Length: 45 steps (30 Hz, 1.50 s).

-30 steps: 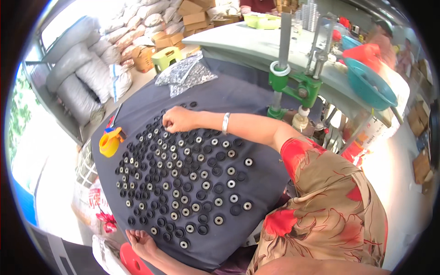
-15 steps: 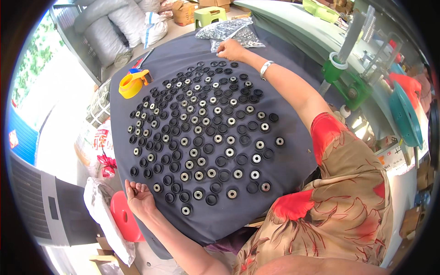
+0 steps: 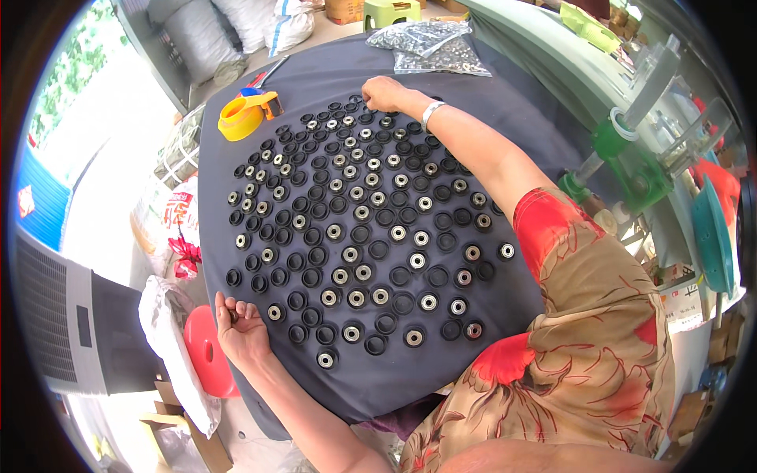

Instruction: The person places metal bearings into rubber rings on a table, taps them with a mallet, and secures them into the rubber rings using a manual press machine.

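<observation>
Many black rings (image 3: 313,277) lie spread over a dark cloth-covered table (image 3: 505,303). Silver bearings (image 3: 356,298) with centre holes sit in a number of them. At the far edge of this spread, my right hand (image 3: 384,94) reaches down with fingers pinched together; whatever is between the fingertips is hidden. My left hand (image 3: 242,327) is by the table's left edge, palm up and fingers curled in. Something small and dark shows among its fingers, too unclear to name.
Clear bags of small metal parts (image 3: 441,63) lie at the table's far end. A yellow tape dispenser (image 3: 241,117) is at the far left. Green-framed equipment (image 3: 631,162) stands on the right. Below the left edge are a red stool (image 3: 209,355) and a white sack (image 3: 169,339).
My right hand has moved left, away from the clear bags and onto the far rings. My left hand stays curled by the table edge. The whole view has shifted slightly.
</observation>
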{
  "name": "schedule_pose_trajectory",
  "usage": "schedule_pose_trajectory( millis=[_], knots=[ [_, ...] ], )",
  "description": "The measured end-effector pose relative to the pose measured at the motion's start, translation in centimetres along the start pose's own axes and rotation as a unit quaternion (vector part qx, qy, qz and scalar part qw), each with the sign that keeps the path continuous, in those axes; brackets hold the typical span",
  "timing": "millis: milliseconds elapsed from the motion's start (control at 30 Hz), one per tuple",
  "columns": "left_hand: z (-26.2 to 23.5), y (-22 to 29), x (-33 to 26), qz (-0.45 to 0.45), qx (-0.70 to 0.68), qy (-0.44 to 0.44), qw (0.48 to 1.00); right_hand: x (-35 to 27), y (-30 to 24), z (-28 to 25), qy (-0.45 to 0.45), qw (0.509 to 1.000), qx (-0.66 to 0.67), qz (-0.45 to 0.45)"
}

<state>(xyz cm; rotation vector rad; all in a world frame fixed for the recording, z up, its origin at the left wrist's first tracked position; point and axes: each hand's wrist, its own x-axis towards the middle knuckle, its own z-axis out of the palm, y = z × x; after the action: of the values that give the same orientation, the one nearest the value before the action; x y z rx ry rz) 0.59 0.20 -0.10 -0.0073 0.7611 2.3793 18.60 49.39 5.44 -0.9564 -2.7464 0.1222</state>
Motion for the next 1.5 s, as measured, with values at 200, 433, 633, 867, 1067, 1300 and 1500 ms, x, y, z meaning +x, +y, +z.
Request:
schedule_pose_trajectory(
  millis=[200,433,633,867,1067,1300,1500],
  knots=[
    [-0.2,0.1,0.0,-0.002,0.005,-0.002,1.000,0.0,-0.2,0.8,-0.009,1.000,-0.027,-0.012],
    [0.0,-0.1,-0.1,-0.002,0.012,-0.002,1.000,0.9,0.0,0.9,-0.024,0.996,-0.074,-0.035],
    [0.7,0.0,-0.3,0.006,0.024,0.015,1.000,1.3,-1.8,-0.2,-0.059,0.991,-0.111,-0.049],
    [0.2,-0.3,0.0,-0.005,0.007,0.018,1.000,0.5,-2.5,-0.8,-0.045,0.990,-0.132,-0.035],
    [0.6,-0.5,-0.2,0.000,-0.034,-0.021,0.999,-1.8,-6.9,-4.3,0.082,0.976,-0.193,-0.056],
    [1.5,-0.2,-0.5,0.000,-0.054,-0.035,0.998,-10.4,-28.7,-3.4,0.074,0.883,0.100,-0.452],
    [2.7,-0.8,-0.8,-0.020,-0.061,-0.069,0.996,-13.2,-36.3,2.2,0.051,0.862,0.068,-0.499]
  ],
)
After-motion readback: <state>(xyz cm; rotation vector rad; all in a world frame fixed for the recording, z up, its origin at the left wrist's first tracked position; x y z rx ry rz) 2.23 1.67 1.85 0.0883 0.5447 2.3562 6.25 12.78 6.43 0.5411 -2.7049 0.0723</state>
